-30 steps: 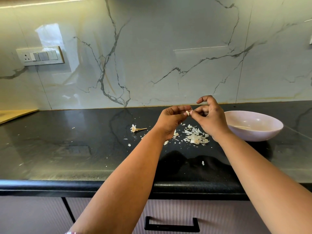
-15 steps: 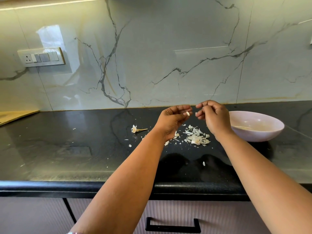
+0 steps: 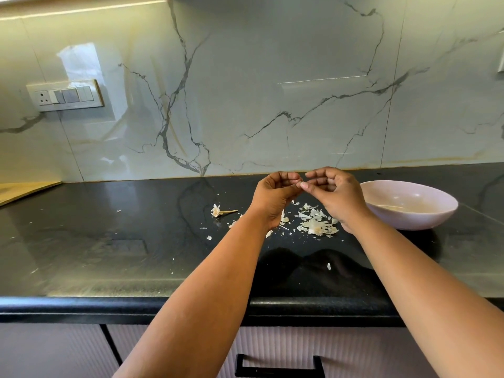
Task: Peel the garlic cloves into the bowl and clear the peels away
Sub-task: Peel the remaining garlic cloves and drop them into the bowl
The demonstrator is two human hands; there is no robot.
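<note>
A glossy black worktop runs along a pale marble-patterned wall, with one switch plate on the wall at the left. The worktop's rounded front edge crosses the view low down, above a drawer with one black handle. Broad bare stretches of worktop lie at the left and in front of the arms.

Two bare hands are raised together above the middle of the worktop. The left hand and the right hand meet at their fingertips, both with curled fingers, pinching one small garlic clove between them; each grip is closed on it.

One pale bowl stands at the right, just beside the right wrist. Under the hands lies one loose heap of peels, with small flakes scattered around it. One dry garlic stem lies to the left of the heap, apart from it.
</note>
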